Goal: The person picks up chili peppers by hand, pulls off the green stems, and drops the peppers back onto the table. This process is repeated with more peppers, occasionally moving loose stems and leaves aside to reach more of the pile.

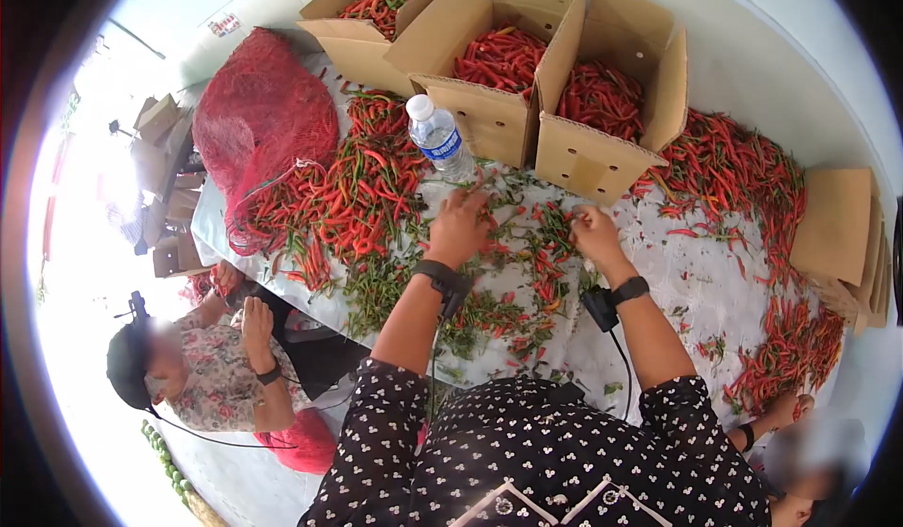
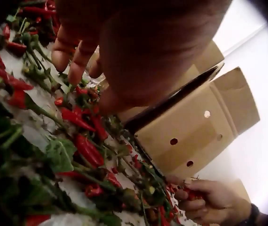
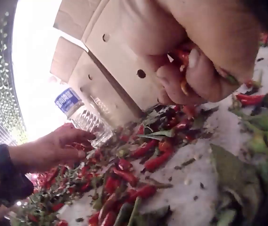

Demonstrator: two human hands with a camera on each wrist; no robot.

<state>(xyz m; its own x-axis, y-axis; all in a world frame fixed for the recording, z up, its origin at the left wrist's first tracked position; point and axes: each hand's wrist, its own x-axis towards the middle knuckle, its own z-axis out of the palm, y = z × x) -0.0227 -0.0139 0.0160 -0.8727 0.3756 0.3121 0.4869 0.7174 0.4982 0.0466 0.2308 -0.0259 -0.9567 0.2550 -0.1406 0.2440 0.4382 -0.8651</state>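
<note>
My left hand (image 1: 459,229) hovers low over scattered red chili peppers and green stems, its fingers loosely spread with nothing between them. In the left wrist view its fingers point down toward the chili bits (image 2: 89,150). My right hand (image 1: 595,237) is just in front of the cardboard boxes. Its fingers curl round a few red chili peppers (image 3: 183,59), mostly hidden by the palm in the right wrist view. Between both hands lies a strip of loose chilies and leaves (image 1: 546,254) on the white sheet. Beyond the left hand stands a water bottle (image 1: 440,141) with a white cap.
Three cardboard boxes (image 1: 593,165) of red chilies line the wall. A red mesh bag (image 1: 263,113) and a large chili heap (image 1: 357,188) lie left. More chilies (image 1: 734,165) spread along the right, near folded cardboard (image 1: 832,226). Other people (image 1: 230,376) work at both sides.
</note>
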